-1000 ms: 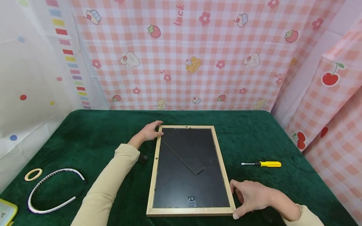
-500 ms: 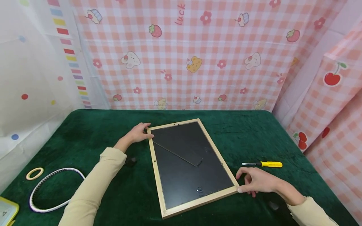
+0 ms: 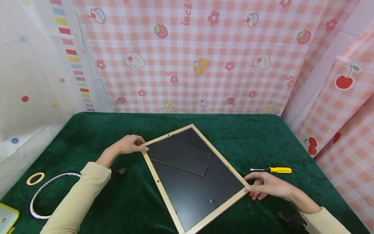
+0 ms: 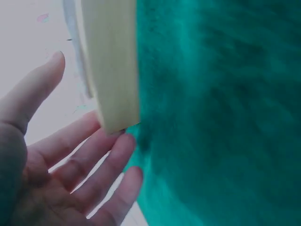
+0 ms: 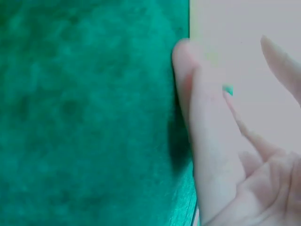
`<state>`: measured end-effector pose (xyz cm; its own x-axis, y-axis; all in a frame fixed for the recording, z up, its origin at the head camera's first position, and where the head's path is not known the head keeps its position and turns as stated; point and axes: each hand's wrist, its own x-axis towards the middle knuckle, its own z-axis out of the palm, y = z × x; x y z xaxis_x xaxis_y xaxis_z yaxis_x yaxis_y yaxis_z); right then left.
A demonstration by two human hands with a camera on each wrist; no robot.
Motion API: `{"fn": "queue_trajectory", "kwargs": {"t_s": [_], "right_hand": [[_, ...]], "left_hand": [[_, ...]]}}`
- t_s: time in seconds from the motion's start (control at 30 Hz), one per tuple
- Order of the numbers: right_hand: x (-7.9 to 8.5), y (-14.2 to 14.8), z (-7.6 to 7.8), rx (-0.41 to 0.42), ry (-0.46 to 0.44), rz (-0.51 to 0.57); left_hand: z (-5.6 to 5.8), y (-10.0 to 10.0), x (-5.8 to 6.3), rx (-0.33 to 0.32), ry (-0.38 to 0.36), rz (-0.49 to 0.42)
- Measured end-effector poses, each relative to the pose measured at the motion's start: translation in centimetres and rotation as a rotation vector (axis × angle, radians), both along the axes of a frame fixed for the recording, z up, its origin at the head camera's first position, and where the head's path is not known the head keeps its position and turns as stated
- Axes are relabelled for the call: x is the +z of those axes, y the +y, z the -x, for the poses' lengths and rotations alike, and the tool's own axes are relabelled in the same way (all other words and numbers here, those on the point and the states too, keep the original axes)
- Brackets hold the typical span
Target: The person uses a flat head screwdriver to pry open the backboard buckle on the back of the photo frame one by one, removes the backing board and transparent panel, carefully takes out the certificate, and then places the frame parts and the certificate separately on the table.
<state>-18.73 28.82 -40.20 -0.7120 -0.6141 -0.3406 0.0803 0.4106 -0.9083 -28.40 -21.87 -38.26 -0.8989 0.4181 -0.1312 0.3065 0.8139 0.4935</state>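
Note:
A picture frame (image 3: 172, 195) with pale wooden edges lies back side up on the green cloth, turned at an angle. Its black back panel (image 3: 187, 198) carries a folded stand leg (image 3: 181, 165) and a small metal hanger. My left hand (image 3: 125, 145) holds the left corner, thumb over the face; in the left wrist view the fingers of this hand (image 4: 89, 165) lie against the end of the wood. At the opposite corner my right hand (image 3: 270, 186) grips the frame, thumb on top and fingers along the outer side.
A yellow-handled screwdriver (image 3: 279, 170) lies just beyond my right hand. To the left are a white headband (image 3: 36, 208), partly behind my sleeve, a small pale ring (image 3: 35, 178) and a yellow-edged object (image 3: 13, 211) cut off by the view. A checked curtain (image 3: 187, 48) hangs behind the table.
The picture frame has rotated counterclockwise on the cloth. My left hand has moved left and nearer with its corner; my right hand has moved slightly up and right with the opposite corner.

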Motion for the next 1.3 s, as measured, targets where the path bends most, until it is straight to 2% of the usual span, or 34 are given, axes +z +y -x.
{"fn": "queue_trajectory", "kwargs": {"t_s": [0.1, 0.2, 0.33, 0.53, 0.6, 0.7, 0.87, 0.97, 1.03, 1.17, 1.3], "right_hand": [[0.2, -0.1, 0.4, -0.053, 0.022, -0.016], [0.2, -0.2, 0.9, -0.114, 0.045, -0.02], [0.2, -0.8, 1.6, -0.209, 0.091, -0.013], [0.4, -2.1, 2.8, -0.3, 0.155, -0.016], [0.5, -2.5, 3.2, -0.311, 0.163, -0.02], [0.4, -2.9, 3.9, -0.314, 0.168, -0.035], [0.3, -3.7, 5.4, -0.301, 0.181, -0.069], [0.3, -4.0, 6.2, -0.306, 0.196, -0.091], [0.3, -4.1, 6.5, -0.307, 0.201, -0.093], [0.4, -4.1, 6.6, -0.293, 0.202, -0.092], [0.5, -4.1, 6.3, -0.256, 0.224, -0.092]], "left_hand": [[-1.7, -1.1, 0.3, -0.006, -0.034, -0.007], [-3.3, -2.0, 0.3, -0.032, -0.099, -0.057], [-5.2, -2.7, 0.4, -0.068, -0.262, -0.16], [-7.8, -2.5, 1.0, -0.101, -0.589, -0.297], [-8.6, -2.3, 1.2, -0.123, -0.652, -0.332], [-9.5, -2.0, 1.2, -0.161, -0.698, -0.367], [-10.4, -1.5, 0.7, -0.233, -0.73, -0.404], [-10.3, -1.3, 0.1, -0.236, -0.706, -0.417], [-9.8, -1.4, -0.3, -0.193, -0.643, -0.432], [-8.6, -1.4, -1.1, -0.048, -0.494, -0.482], [-7.6, -1.0, -1.5, 0.042, -0.407, -0.504]]}}
